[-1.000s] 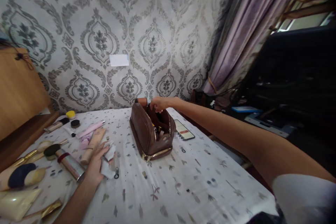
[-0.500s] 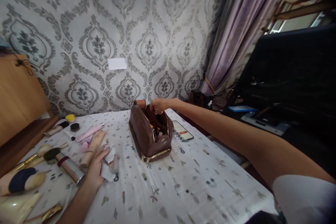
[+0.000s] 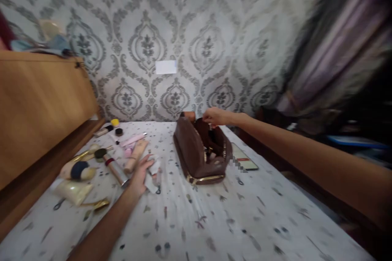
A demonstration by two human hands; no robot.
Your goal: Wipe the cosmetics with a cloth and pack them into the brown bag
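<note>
Grey patterned wallpaper [image 3: 208,45] is behind the cloth-covered worktop [image 3: 171,232], where the open brown leather bag with gold zippers [image 3: 190,147] stands. Right hand [image 3: 216,117] is at its far opening, fingers curled; its grip I cannot tell. Left hand [image 3: 141,175], half open, touches crumpled white material [image 3: 155,163] beside the peach tube [image 3: 136,157].

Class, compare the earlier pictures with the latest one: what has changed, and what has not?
The view has swung left, so everything sits further right in the picture and more of the wooden cabinet shows. Nothing has visibly been picked up or let go. The right hand stays at the open brown bag, the left hand at the crumpled white wrapping.
</note>
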